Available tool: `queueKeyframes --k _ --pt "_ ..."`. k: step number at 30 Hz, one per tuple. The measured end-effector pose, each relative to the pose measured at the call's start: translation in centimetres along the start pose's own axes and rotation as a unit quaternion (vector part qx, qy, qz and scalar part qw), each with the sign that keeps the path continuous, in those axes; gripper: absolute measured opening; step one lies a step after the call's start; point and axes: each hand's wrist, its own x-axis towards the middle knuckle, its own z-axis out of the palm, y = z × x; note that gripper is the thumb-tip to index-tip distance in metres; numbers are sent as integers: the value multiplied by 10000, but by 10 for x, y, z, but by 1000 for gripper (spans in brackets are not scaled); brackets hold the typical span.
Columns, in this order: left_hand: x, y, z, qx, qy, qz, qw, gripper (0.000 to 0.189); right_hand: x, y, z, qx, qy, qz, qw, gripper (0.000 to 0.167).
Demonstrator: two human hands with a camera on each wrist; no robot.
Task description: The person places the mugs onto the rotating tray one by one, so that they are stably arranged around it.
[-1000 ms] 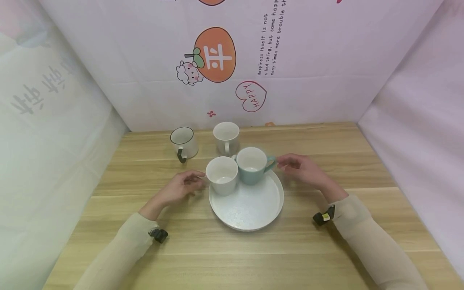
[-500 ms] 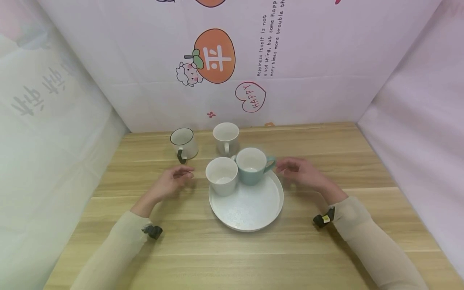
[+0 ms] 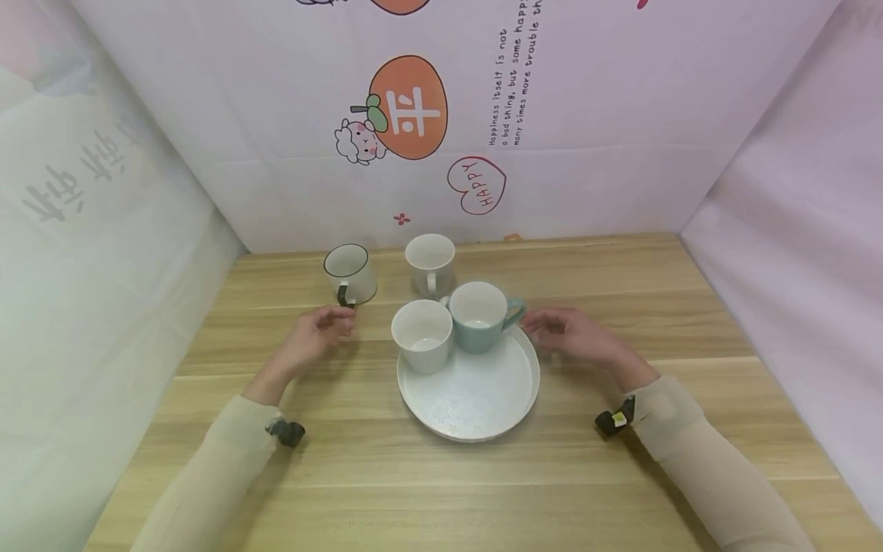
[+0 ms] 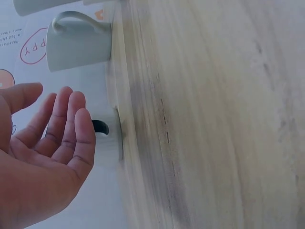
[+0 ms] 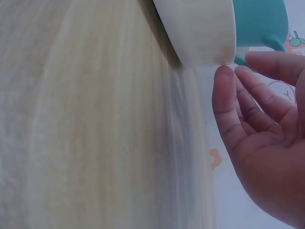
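Observation:
My left hand [image 3: 313, 337] is at the black handle of a white mug with a dark rim [image 3: 357, 277]; its fingers are loosely bent and hold nothing. In the left wrist view the palm and fingers [image 4: 57, 138] partly hide that mug. My right hand [image 3: 572, 335] is by the right edge of a round white tray [image 3: 476, 399], fingertips right at its rim, below the handle of a teal mug [image 3: 477, 331]. That mug stands upright on the tray, white inside. Beside it on the tray stands a plain white mug [image 3: 424, 346], its handle mostly hidden.
Another white mug [image 3: 431, 264] stands on the wooden table [image 3: 386, 491] behind the tray, handle facing me. A printed white cloth [image 3: 586, 115] hangs along the back edge, and white cloth also hangs at both sides. Each wrist carries a small black camera [image 3: 614, 418].
My left hand has moved away from the white mug on the tray, leftward and back, to the dark-rimmed mug's handle. My right hand has dropped slightly from the teal handle toward the tray rim.

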Motion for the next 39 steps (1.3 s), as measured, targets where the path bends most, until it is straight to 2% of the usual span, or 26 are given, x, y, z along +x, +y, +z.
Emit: queueKeyframes --k 6,14,19,25,32,39 --pt "4 -1 -3 -25 250 -62 9997 37 -1 -1 2 -40 -139 62 9999 28" --pt "5 -3 -7 342 672 -239 9969 36 1 1 2 -48 -270 122 9996 30" --pt "9 -5 -11 293 825 -361 9955 37 2 3 3 -137 -272 165 9994 30" --pt "13 -9 -11 248 912 -347 9949 36 2 3 3 -99 -330 222 9992 30" --pt "17 -9 -11 144 946 -512 9941 38 -1 1 1 -136 -409 104 9990 36" --pt "21 -8 -11 296 959 -516 9936 39 -2 1 -1 -48 -530 87 9985 33"
